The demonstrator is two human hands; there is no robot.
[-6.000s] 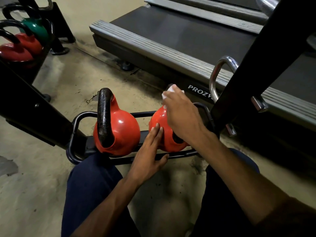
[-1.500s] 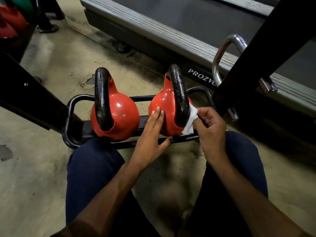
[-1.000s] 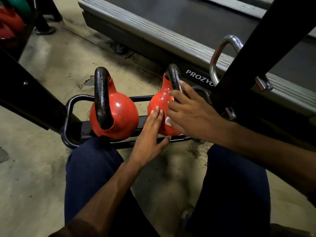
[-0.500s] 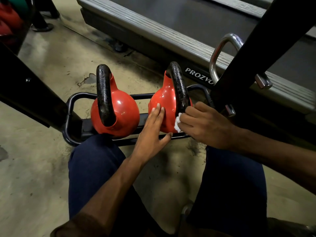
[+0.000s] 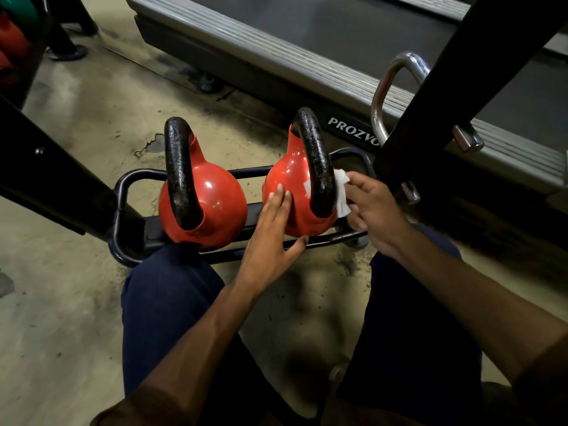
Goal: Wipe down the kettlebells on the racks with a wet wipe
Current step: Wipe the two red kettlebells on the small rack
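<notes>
Two red kettlebells with black handles stand side by side on a low black rack (image 5: 123,192). My left hand (image 5: 270,241) lies flat with straight fingers against the near left side of the right kettlebell (image 5: 292,179). My right hand (image 5: 373,207) pinches a white wet wipe (image 5: 341,192) and holds it against the right side of that kettlebell, just behind its handle. Nothing touches the left kettlebell (image 5: 215,204).
A treadmill (image 5: 307,56) runs across the back, close behind the rack. A black rack upright (image 5: 461,87) with a chrome handle (image 5: 387,87) rises at right, another black beam (image 5: 46,173) at left. More kettlebells (image 5: 12,35) sit far left. My knees flank the concrete floor.
My right hand has shifted with the wipe from the near front of the right kettlebell round to its right side, behind the handle. My left hand has stayed pressed on the bell.
</notes>
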